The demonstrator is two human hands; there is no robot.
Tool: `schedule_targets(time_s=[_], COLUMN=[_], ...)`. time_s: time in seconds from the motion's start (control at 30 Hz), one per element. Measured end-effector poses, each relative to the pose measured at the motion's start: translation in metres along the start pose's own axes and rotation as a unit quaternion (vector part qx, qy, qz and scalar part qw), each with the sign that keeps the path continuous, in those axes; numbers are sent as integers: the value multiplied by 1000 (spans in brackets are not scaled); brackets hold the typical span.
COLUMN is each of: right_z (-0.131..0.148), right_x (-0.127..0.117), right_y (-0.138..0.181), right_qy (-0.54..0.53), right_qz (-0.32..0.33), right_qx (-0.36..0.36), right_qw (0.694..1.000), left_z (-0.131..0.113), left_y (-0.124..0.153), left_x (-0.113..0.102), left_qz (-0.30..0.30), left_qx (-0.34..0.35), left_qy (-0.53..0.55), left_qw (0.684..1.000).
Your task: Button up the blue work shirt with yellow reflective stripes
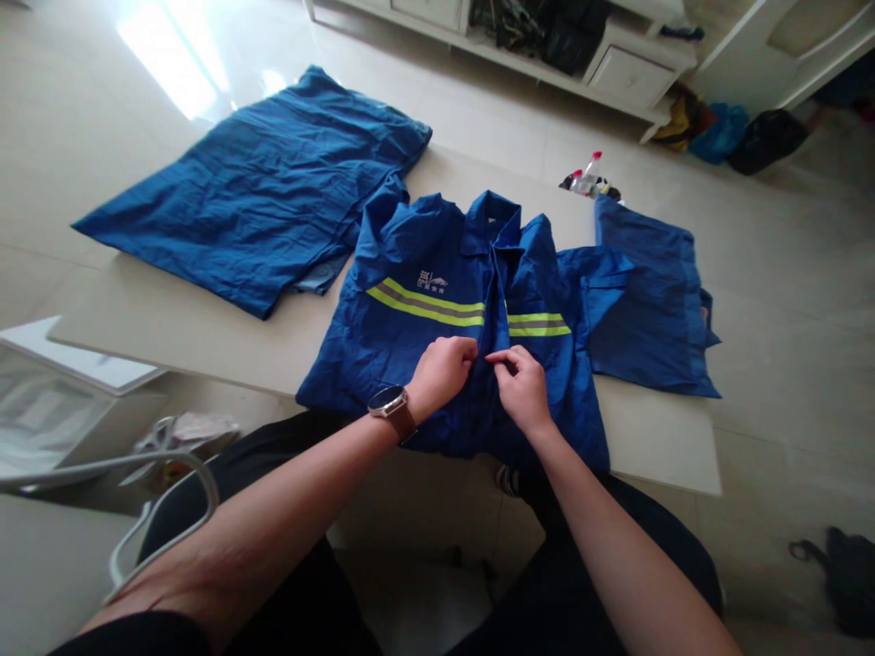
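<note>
A blue work jacket [424,337] with yellow and grey reflective stripes lies front up on the table, its collar pointing away from me. My left hand [443,369], below a wristwatch [388,401], is closed at the left side of the jacket's front opening, fingers curled on the cloth. Just to the right, my right hand [523,387] pinches at the other front edge, thumb and forefinger close together. The cloth between the fingertips is mostly hidden. White print shows on the chest above the left stripe.
Blue garments lie on both sides: a large spread one [273,173] at the left and a folded one [649,301] at the right. Bottles with red caps [591,173] stand beyond the table [670,437]. A white cabinet [633,77] is at the back.
</note>
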State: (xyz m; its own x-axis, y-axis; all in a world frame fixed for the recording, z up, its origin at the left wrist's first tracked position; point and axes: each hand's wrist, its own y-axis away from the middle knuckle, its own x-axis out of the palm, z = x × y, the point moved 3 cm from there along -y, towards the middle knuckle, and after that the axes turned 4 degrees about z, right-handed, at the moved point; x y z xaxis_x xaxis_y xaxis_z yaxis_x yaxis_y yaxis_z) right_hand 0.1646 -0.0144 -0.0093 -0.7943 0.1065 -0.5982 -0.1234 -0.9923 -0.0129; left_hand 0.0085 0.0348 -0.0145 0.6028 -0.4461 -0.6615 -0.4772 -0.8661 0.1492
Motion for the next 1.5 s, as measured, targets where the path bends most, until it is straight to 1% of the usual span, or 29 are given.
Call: schedule_targets(time_s=[0.07, 0.17, 0.37, 0.57, 0.7, 0.8, 0.87, 0.93, 1.0, 1.1, 1.17, 1.2, 1.27, 1.33, 1.37, 1.5], right_z=[0, 0, 0, 4, 7, 8, 8, 10, 11, 13, 15, 16, 17, 19, 18, 9], right_x=[1, 2, 5, 4, 4, 4, 4, 5, 5, 4, 3, 3, 2, 2, 2, 4], right_y=[1, 2, 3, 5, 6, 6, 7, 7, 7, 6, 6, 6, 6, 6, 6, 3], right_qy=[-10, -24, -32, -7, 31, 47, 55, 62, 67, 74, 78, 78, 76, 73, 70, 30], right_qz=[-12, -18, 13, 20, 20, 19, 20, 17, 10, 3, 2, 1, -3, -8, -11, -11], right_qx=[-1, -2, 0, -32, -67, -80, -84, -86, -85, -79, -78, -79, -83, -85, -82, -43], right_qw=[1000, 1000, 999, 999, 997, 995, 995, 994, 994, 994, 994, 994, 994, 994, 994, 999], left_z=[-1, -2, -1, 2, 0, -2, 0, 4, 8, 11, 9, 7, 4, 2, 1, 3], left_y=[0, -1, -2, -2, -2, -2, -2, -3, -4, -5, -4, -3, -2, 0, 0, -1], left_x=[-2, -5, -9, -7, -10, -12, -10, -5, 2, 11, 13, 13, 10, 8, 7, 7], left_qz=[-1, -2, 14, 8, 17, 40, 46, 37, 23, 11, 3, -1, -6, -9, -7, 12], left_qx=[28, 46, 41, 36, 9, -42, -79, -102, -121, -170, -200, -213, -230, -237, -235, -217], left_qy=[17, 45, 73, 94, 128, 168, 195, 234, 295, 414, 477, 498, 522, 529, 526, 482], left_qw=[999, 998, 996, 995, 992, 984, 977, 966, 948, 894, 856, 841, 822, 815, 817, 849])
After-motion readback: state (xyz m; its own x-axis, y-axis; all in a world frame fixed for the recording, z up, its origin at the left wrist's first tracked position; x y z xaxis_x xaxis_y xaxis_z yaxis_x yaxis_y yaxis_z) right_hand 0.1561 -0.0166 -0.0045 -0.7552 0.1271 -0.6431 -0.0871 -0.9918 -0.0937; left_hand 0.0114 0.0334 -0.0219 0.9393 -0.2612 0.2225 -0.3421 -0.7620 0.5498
